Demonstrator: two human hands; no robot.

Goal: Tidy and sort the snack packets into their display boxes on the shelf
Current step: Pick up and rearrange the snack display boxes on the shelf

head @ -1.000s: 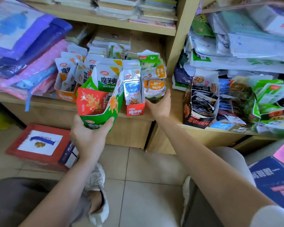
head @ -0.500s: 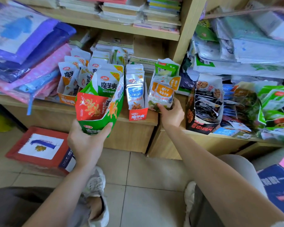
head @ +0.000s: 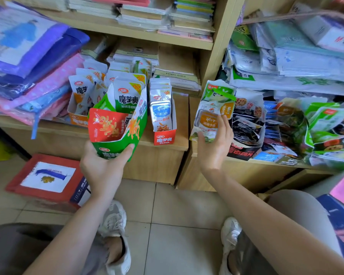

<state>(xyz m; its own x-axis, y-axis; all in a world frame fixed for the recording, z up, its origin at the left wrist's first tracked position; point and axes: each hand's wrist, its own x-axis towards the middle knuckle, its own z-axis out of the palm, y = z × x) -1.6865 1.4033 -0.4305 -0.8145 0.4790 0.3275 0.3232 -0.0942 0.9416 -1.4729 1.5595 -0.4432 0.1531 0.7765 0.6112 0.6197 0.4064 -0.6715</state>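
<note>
**Mia:** Which job is going on?

**Tom:** Sorting the boxes. The left hand [head: 101, 169] grips the green box [head: 111, 148] from below, with its thumb on one side and its fingers curled under. The box is up in the air, just in front of the front edge of the wooden shelf [head: 181, 118].

**Mia:** What is in it?

**Tom:** Green-and-white packets [head: 127, 100] standing up, and one red packet [head: 105, 124] at the front. I think the red one does not belong there.

**Mia:** And the other hand?

**Tom:** The right hand [head: 213, 143] is open. Its fingers are spread on the front of the pale box [head: 216, 94]. That box stands at the front left corner of the side shelf [head: 246, 165]. It has orange packets [head: 207, 120] inside, and they are a bit messy.

**Mia:** What else is there?

**Tom:** A red box [head: 165, 138] stands at the wooden shelf's front edge, full of silver packets [head: 160, 114] in a neat row. Further back is an orange box [head: 77, 120] with white packets leaning all ways.

**Mia:** What comes next?

**Tom:** I guess the right hand should leave the pale box and pull out the red packet. Then the green box needs a spot near the red box.
</note>
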